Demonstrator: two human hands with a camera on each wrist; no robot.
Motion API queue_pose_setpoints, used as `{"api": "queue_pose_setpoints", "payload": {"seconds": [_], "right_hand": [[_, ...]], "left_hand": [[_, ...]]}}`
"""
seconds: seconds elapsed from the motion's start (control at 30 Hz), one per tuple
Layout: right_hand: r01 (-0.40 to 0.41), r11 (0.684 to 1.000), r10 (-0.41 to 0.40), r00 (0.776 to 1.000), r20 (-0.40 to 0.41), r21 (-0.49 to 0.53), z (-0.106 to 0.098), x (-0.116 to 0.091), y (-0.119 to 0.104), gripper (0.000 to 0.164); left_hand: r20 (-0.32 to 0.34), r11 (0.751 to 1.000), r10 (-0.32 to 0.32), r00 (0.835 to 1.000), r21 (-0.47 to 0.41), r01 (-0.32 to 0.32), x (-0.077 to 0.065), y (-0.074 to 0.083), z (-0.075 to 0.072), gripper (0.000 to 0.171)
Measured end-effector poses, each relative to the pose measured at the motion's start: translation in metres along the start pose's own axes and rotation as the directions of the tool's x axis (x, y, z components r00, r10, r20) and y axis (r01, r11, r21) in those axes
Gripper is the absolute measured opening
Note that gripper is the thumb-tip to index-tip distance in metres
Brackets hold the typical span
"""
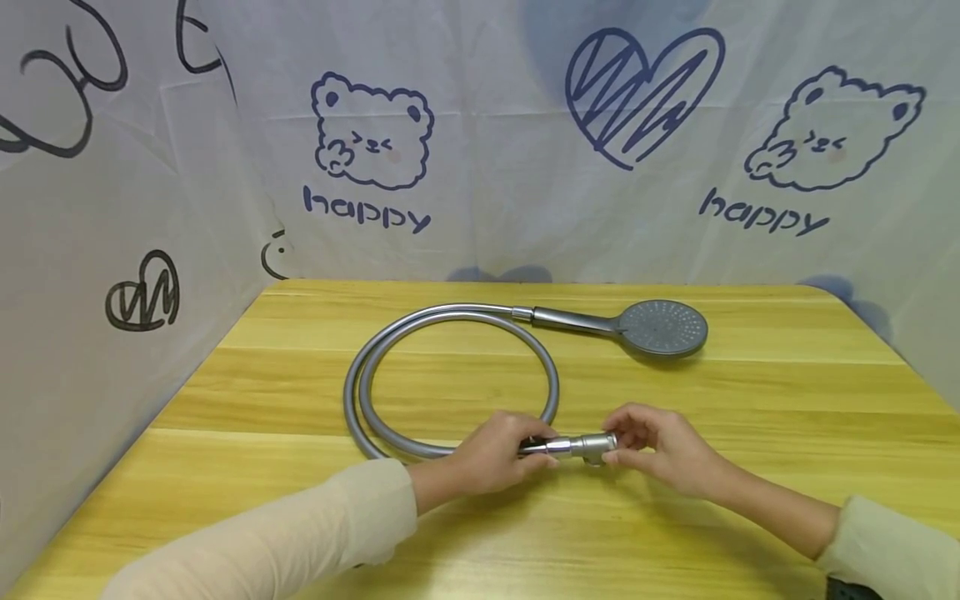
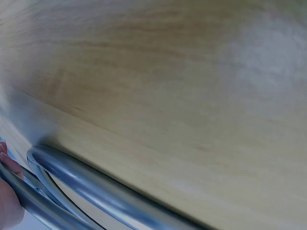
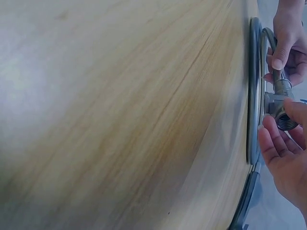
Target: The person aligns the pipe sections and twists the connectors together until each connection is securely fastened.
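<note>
A grey shower hose (image 1: 350,392) lies coiled on the table, and a shower head (image 1: 663,327) is joined to its far end. My left hand (image 1: 491,454) grips the hose's near end, just behind its chrome connector. At that connector sits a T-shaped metal pipe fitting (image 1: 592,446), with a threaded opening facing my right hand in the right wrist view. The thumb and fingers of my right hand (image 1: 667,454) pinch the fitting's right end. The left wrist view shows mostly tabletop, with hose loops (image 2: 100,187) along the bottom.
The wooden table (image 1: 225,467) carries the coil and shower head toward its back edge. Behind and to the left hang white cloth sheets (image 1: 487,167) with drawn bears and hearts.
</note>
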State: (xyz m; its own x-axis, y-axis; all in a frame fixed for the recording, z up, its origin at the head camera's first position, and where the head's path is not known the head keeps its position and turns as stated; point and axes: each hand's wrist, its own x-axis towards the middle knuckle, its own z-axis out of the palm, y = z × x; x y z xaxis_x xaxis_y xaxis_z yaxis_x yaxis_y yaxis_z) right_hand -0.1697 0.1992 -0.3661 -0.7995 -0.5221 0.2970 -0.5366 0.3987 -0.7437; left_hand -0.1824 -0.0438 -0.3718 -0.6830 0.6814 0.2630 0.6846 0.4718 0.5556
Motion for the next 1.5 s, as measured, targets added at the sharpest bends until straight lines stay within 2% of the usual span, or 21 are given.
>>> {"api": "queue_pose_setpoints", "payload": {"seconds": [0.3,0.7,1.0,1.3,1.5], "right_hand": [[-0.032,0.999,0.032,0.999,0.033,0.022,-0.0018,0.0001,-0.0008,0.023],[-0.083,0.990,0.071,0.991,0.113,0.114,-0.0021,0.0001,-0.0005,0.020],[-0.112,0.989,0.098,0.986,0.139,0.097,-0.0026,0.0002,-0.0002,0.020],[-0.093,0.980,0.058,0.980,0.189,0.179,-0.0042,-0.0011,-0.0011,0.025],[-0.089,0.979,0.054,0.980,0.192,0.184,-0.0033,-0.0015,0.0018,0.025]], "left_hand": [[-0.003,1.000,0.011,1.000,0.007,-0.011,-0.0003,0.0008,-0.0006,0.017],[0.004,1.000,0.011,1.000,0.019,-0.011,0.0001,0.0011,-0.0012,0.018],[0.017,1.000,0.005,1.000,0.019,-0.006,0.0006,0.0005,-0.0013,0.018],[0.014,1.000,0.006,1.000,0.016,-0.006,0.0000,0.0014,-0.0019,0.019],[0.010,1.000,0.007,1.000,0.012,-0.007,-0.0003,0.0008,-0.0016,0.019]]}}
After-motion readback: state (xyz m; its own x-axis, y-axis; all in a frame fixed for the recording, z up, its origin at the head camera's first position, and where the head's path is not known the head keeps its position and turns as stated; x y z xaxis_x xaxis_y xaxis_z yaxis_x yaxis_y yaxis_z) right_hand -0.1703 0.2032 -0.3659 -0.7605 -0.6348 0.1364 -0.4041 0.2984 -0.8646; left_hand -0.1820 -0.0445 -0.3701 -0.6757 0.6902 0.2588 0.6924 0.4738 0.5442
